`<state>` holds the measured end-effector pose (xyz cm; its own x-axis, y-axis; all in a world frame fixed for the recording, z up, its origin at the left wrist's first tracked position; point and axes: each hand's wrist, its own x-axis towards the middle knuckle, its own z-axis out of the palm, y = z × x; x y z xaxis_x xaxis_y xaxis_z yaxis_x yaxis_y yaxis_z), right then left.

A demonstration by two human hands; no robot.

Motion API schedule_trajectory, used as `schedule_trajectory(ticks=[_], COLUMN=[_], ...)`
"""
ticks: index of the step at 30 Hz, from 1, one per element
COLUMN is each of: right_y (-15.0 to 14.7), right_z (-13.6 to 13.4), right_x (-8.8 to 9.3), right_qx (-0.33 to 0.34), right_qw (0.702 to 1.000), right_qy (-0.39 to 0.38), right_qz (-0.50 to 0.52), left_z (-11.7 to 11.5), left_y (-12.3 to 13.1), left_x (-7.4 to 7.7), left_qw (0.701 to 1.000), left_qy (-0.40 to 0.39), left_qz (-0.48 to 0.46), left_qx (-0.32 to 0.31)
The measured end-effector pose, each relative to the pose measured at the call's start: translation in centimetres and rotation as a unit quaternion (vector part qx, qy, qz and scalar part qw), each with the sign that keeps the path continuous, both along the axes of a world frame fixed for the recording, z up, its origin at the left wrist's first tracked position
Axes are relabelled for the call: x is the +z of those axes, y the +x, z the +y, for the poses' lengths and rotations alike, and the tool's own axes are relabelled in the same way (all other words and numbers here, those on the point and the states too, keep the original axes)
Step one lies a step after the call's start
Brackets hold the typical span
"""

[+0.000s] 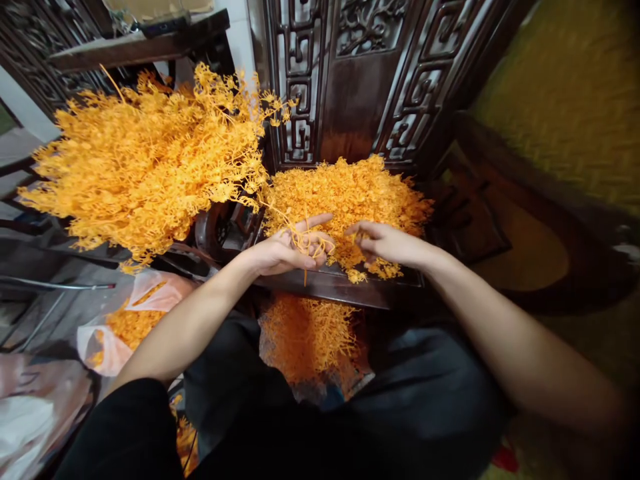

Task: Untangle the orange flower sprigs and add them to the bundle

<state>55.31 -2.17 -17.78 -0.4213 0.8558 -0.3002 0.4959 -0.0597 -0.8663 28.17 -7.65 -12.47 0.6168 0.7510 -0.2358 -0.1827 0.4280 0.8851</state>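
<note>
My left hand is palm up over the front edge of the dark wooden seat, its fingers partly curled around a few thin orange stems. The loose stem ends stick out between the fingers and past the thumb. My right hand hovers at the front of a heap of small orange artificial flower sprigs on the seat. Its fingers are bent and slightly apart, with nothing visible between them. A large bushy bunch of orange artificial flowers stands to the left, its sprays reaching close to my left hand.
Beneath the seat, between my knees, is a clear bag of orange pieces. A pinkish plastic bag with more sits on the floor at left. A carved dark wood panel rises behind, and a curved wooden chair part is at right.
</note>
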Motion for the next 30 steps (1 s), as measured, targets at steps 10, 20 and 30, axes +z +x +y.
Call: schedule_trajectory(ticks=[10,20,30], right_y=[-2.1,-2.7,-24.3], right_z=[5.0,3.8,4.7], right_x=[-1.3,-2.2,15.9], right_qx=[-0.182,-0.135,0.019], right_qw=[0.890,0.837,0.728], right_qy=[0.371,0.510,0.685], right_qz=[-0.193,-0.146,-0.021], left_z=[-0.9,-7.7,-7.4], left_y=[-0.5,5.6,-3.2], left_x=[0.5,-10.9,-1.5], left_qw=[0.982,0.607,0.603], left_qy=[0.058,0.334,0.531], left_qz=[0.005,0.674,0.594], left_qx=[-0.178,-0.256,0.020])
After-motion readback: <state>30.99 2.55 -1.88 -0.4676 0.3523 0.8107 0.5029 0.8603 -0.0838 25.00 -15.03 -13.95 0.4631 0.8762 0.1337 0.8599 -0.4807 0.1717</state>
